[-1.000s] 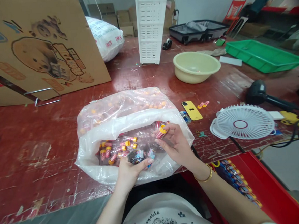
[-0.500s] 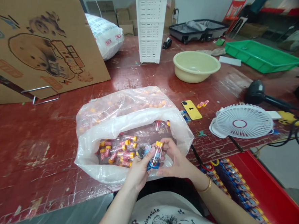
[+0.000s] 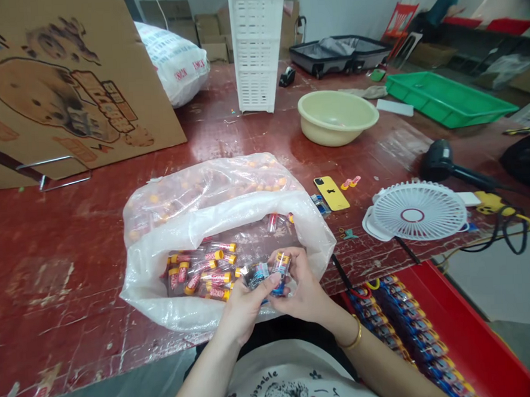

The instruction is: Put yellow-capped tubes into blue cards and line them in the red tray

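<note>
Both hands meet over the near side of an open white plastic bag [image 3: 177,311]. My left hand [image 3: 244,304] is closed on several small dark-blue printed packets [image 3: 256,274], its thumb also pressing the lower part of a clear tube with a yellow cap [image 3: 280,270]. Curled around that tube from the other side is my right hand [image 3: 304,289]. Blue print shows at the tube's lower end; whether it is inside a packet I cannot tell. Inside the bag lie several red-and-clear tubes with yellow caps [image 3: 213,278], and more show blurred through its far side.
Beyond the bag are a yellow phone [image 3: 332,193], a pale basin [image 3: 338,125] and a white rack [image 3: 256,61]. A white fan [image 3: 414,213] and hair dryer [image 3: 437,159] lie rightward. Below right, a red tray [image 3: 451,307] holds rows of blue packets. A cardboard box [image 3: 117,64] stands left.
The view has shifted slightly, so the table things sit further left. My right fingers have closed further around the capped tube, which is more upright. My left hand keeps hold of the packets.
</note>
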The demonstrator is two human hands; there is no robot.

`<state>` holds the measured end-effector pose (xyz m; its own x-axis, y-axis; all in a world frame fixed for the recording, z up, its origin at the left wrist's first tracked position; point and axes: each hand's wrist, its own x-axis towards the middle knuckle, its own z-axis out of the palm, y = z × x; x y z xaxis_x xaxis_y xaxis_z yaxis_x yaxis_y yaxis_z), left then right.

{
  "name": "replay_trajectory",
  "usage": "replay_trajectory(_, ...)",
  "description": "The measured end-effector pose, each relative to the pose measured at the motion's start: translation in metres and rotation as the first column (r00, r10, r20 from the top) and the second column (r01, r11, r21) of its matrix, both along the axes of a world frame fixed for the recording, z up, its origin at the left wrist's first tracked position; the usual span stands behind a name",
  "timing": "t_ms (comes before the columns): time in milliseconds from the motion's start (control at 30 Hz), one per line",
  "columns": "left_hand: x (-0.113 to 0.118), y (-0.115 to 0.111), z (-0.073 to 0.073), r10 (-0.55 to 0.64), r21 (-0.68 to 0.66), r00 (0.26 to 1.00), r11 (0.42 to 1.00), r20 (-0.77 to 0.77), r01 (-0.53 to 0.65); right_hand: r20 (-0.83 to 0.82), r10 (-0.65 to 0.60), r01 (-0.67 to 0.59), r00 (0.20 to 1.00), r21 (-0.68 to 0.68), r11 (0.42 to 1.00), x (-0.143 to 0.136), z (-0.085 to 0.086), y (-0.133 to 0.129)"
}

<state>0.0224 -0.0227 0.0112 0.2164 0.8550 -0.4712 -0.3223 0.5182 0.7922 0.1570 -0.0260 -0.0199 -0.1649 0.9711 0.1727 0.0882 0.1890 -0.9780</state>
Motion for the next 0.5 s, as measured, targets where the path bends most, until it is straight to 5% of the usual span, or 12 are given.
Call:
replay_trajectory(167, 0.002, -0.002, 0.000, 0.014, 0.009, 0.999, 1.000, -0.038, -0.014, 0.043, -0.066, 0.064, 0.997, 0.038, 0.997, 0.006, 0.007, -0.005)
replay_trajectory(267, -0.002, -0.005, -0.002, -0.017, -0.115, 1.000, 0.993, -0.018, 0.015, 0.072, -0.305, 0.295, 0.950, 0.123, 0.948, 0.051, 0.009, -0.018)
replay_trajectory(333, -0.004, -0.005, -0.004, -0.058, -0.175, 0.998, 0.983, -0.012, 0.055, 0.135, -0.568, 0.548, 0.812, 0.160, 0.821, 0.109, -0.002, -0.042)
replay_trajectory(400, -0.003, -0.003, -0.007, -0.078, -0.169, 0.996, 0.983, -0.052, 0.069, 0.313, -0.790, 0.792, 0.527, 0.157, 0.590, 0.179, -0.023, -0.085)
replay_trajectory(433, 0.000, -0.001, -0.009, -0.078, -0.157, 0.994, 0.986, -0.082, 0.064, 0.464, -0.824, 0.880, 0.324, 0.172, 0.443, 0.212, -0.034, -0.112)
replay_trajectory(467, 0.003, 0.001, -0.010, -0.075, -0.147, 0.991, 0.987, -0.111, 0.058, 0.650, -0.741, 0.920, 0.168, 0.166, 0.354, 0.241, -0.047, -0.141)
replay_trajectory(500, 0.007, 0.002, -0.010, -0.072, -0.138, 0.988, 0.989, -0.137, 0.053, 0.718, -0.690, 0.940, 0.096, 0.162, 0.300, 0.264, -0.059, -0.170)
